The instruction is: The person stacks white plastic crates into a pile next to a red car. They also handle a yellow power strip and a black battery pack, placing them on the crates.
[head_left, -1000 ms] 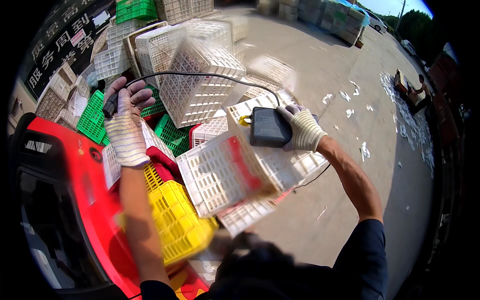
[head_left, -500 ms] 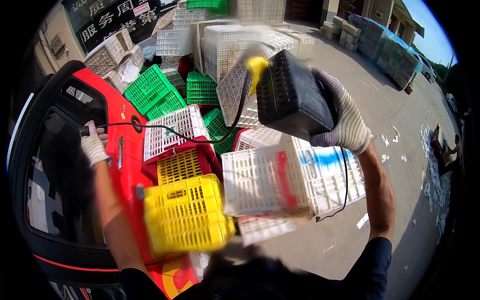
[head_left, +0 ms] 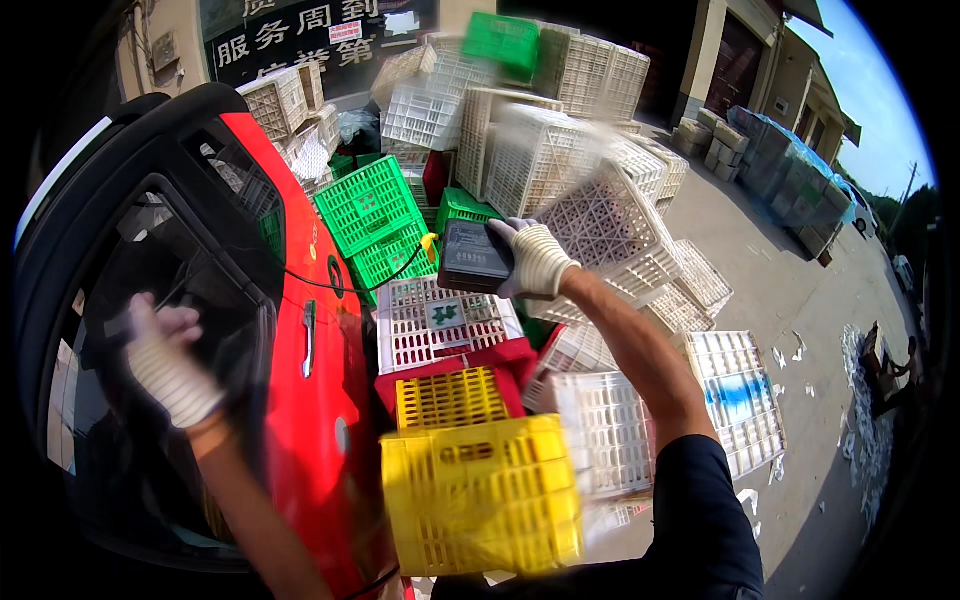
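Observation:
My right hand [head_left: 540, 262], in a striped knit glove, grips a black box-shaped device [head_left: 474, 255]. It is at the far edge of a white crate with a green mark [head_left: 448, 322]; whether it rests there or hovers, I cannot tell. A yellow piece [head_left: 430, 246] shows at the device's left side. From there a black cable [head_left: 340, 288] runs left across the red car door [head_left: 335, 400]. My left hand [head_left: 172, 362], gloved too, is in front of the dark car window, smeared by motion. What its fingers hold, if anything, is unclear.
Close to me stands a yellow crate [head_left: 482, 500] on the stack beside the car. Green crates [head_left: 370, 205] and many white crates [head_left: 605, 235] pile up beyond. Scraps of white material [head_left: 865, 430] litter the ground at right, near another person [head_left: 890, 372].
My right hand has brought the black device down and left, from raised in the air to the white crate. My left hand has moved lower along the car window. The view has shifted left.

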A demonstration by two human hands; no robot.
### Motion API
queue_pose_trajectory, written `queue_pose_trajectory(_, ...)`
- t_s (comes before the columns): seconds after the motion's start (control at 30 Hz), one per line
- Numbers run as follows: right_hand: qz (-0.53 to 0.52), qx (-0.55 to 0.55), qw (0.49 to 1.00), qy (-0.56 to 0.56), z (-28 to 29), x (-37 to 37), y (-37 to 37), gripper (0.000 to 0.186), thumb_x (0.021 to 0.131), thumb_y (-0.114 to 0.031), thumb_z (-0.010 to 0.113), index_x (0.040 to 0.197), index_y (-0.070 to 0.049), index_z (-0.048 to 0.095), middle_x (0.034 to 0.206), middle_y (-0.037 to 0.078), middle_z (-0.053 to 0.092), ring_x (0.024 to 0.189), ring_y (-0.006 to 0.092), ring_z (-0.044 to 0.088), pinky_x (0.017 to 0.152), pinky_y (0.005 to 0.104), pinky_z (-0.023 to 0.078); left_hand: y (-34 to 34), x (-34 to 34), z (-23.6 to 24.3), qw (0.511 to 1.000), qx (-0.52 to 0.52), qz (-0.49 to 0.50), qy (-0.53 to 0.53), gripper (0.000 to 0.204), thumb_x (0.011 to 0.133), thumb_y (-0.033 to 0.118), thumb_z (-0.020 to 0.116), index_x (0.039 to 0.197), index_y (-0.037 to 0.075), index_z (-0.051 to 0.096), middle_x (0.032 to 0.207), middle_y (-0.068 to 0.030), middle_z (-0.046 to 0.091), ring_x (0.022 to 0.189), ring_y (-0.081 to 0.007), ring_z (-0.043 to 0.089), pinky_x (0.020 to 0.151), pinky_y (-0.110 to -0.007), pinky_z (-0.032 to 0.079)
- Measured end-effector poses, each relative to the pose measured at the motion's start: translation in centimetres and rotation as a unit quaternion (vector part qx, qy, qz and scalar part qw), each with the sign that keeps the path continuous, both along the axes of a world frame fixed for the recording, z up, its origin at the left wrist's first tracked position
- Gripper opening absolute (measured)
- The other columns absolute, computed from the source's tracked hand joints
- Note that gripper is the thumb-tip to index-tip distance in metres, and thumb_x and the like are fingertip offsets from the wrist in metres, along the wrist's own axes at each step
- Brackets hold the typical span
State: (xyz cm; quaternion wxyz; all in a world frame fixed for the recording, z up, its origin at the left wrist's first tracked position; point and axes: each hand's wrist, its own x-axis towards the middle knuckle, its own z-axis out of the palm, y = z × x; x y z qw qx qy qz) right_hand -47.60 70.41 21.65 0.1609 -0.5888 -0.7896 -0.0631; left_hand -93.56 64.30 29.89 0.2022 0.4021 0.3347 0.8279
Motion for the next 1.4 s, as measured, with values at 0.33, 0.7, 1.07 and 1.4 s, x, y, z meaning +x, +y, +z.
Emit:
queue_pose_trajectory(0.33, -0.014, -0.180, 0.983, -0.028, -10.0, -5.6, 10.1, 0.115, 0.045, -0.040, 0.091, 0.143, -0.007, 0.040, 0.131, 0.022, 0.052, 0.124, 0.0389, 0.048, 0.107, 0.0444, 0.039, 7.8, 1.0, -9.3, 0.991, -0.078, -0.095, -0.050, 0.037, 0.098, 0.028, 0.059, 0.111, -0.005, 0.051, 0.065, -0.0093, 0.062, 0.058, -0.0154, 0.063, 0.050, -0.022, 0.048)
queue_pose_trajectory(0.7, 0.240, -0.164, 0.841, 0.457, -4.1, -17.5, 8.6, 0.071, 0.082, -0.029, 0.075, 0.141, -0.004, 0.045, 0.135, 0.017, 0.054, 0.125, 0.0268, 0.052, 0.100, 0.0369, 0.045, 10.3, 6.7, -15.2, 0.959, -0.171, -0.225, -0.031, 0.016, 0.095, 0.014, 0.062, 0.102, 0.000, 0.059, 0.073, -0.0106, 0.067, 0.056, -0.0150, 0.064, 0.045, -0.021, 0.048)
queue_pose_trajectory(1.07, 0.206, -0.150, 0.838, 0.482, -3.9, -23.4, 10.3, 0.035, 0.090, -0.019, 0.066, 0.122, -0.006, 0.060, 0.080, 0.003, 0.059, 0.071, 0.0095, 0.054, 0.067, 0.0261, 0.048, 16.4, 7.0, -15.2, 0.928, -0.160, -0.336, -0.010, 0.027, 0.095, 0.025, 0.064, 0.103, 0.000, 0.063, 0.076, -0.0065, 0.065, 0.057, -0.0123, 0.060, 0.050, -0.024, 0.049)
queue_pose_trajectory(1.4, 0.092, -0.162, 0.724, 0.664, -6.7, -18.9, 21.1, 0.021, 0.093, -0.011, 0.055, 0.111, -0.004, 0.064, 0.070, -0.002, 0.055, 0.051, 0.0062, 0.043, 0.047, 0.0224, 0.036, 8.3, 12.2, -28.2, 0.824, -0.117, -0.207, 0.514, 0.024, 0.076, 0.007, 0.067, 0.101, 0.007, 0.068, 0.103, -0.0091, 0.067, 0.101, -0.0288, 0.062, 0.092, -0.043, 0.049)
